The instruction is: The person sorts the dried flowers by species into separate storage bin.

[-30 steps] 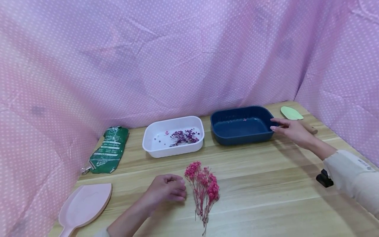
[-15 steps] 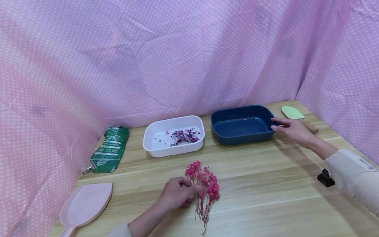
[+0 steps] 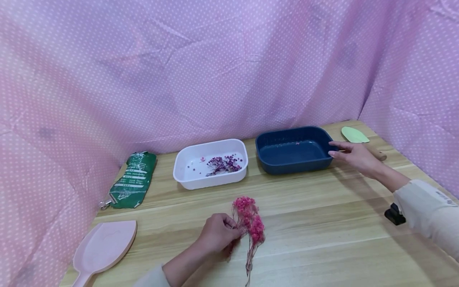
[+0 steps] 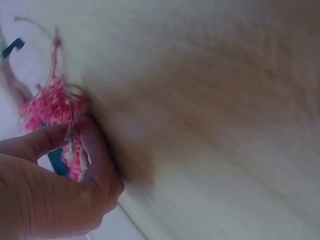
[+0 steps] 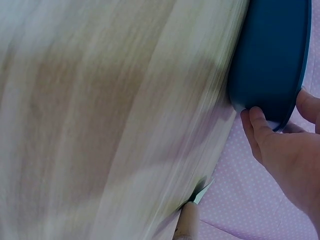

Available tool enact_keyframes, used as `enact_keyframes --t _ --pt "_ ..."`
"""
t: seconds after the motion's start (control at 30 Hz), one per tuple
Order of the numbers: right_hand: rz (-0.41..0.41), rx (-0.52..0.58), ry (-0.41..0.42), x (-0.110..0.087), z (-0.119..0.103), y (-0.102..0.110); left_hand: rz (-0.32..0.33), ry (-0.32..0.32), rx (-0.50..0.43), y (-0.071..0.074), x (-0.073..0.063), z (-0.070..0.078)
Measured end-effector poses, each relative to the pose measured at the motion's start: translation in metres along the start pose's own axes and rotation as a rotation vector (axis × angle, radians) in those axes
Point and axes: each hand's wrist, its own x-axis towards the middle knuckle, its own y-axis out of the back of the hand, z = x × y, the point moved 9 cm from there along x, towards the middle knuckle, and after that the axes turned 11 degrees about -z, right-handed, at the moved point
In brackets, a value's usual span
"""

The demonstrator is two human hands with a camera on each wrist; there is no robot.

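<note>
My left hand (image 3: 218, 233) pinches part of a bunch of pink dried flowers (image 3: 247, 217) at the front middle of the table. In the left wrist view, thumb and forefinger close on thin stems (image 4: 72, 131) amid the pink heads. The tied lower stems (image 3: 249, 261) hang below, right of the hand. At the back right, my right hand (image 3: 356, 157) holds the near end of a dark blue basin (image 3: 294, 169). The right wrist view has its thumb at the rim and its fingers (image 5: 260, 122) against the outer wall.
Left of the blue basin stands a white basin (image 3: 209, 183) with purple dried flowers (image 3: 225, 164). A green bag (image 3: 132, 181) and a pink dustpan-like scoop (image 3: 104, 247) lie leftward. A green-bladed trowel (image 3: 354, 134) lies behind my right hand. A black object (image 3: 394, 215) sits by the right sleeve.
My left hand has moved right to the pink flowers and taken hold of some stems, shifting the bunch. My right hand has stayed on the blue basin.
</note>
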Motion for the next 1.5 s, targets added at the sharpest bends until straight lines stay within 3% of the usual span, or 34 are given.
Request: enact_keyframes --t 0.2,0.43,0.57,0.8,0.97,1.1,1.33,1.5 --pt "-0.021 0.014 0.000 0.001 0.001 0.000 -0.110 0.057 -0.357 -0.002 0.002 -0.004" --pt "-0.014 0.000 -0.006 0.001 0.002 0.000 -0.191 0.004 -0.503 0.000 0.001 0.012" --pt "-0.014 -0.004 -0.013 0.001 0.002 0.000 -0.206 -0.022 -0.475 0.001 0.001 0.019" --pt "-0.013 -0.010 -0.011 0.001 0.001 0.000 -0.160 -0.035 -0.396 0.004 0.004 0.017" --pt "-0.016 -0.017 -0.016 0.002 0.003 0.000 -0.152 -0.056 -0.244 -0.002 0.008 0.009" --pt "-0.029 -0.007 -0.015 0.003 0.005 -0.001 -0.172 -0.136 -0.149 -0.006 0.008 0.016" --pt "-0.025 -0.013 -0.010 0.001 0.003 -0.001 -0.257 -0.240 -0.244 -0.002 -0.001 0.048" --pt "-0.022 -0.014 -0.012 0.001 0.002 0.000 -0.234 -0.262 -0.353 0.007 -0.005 0.063"
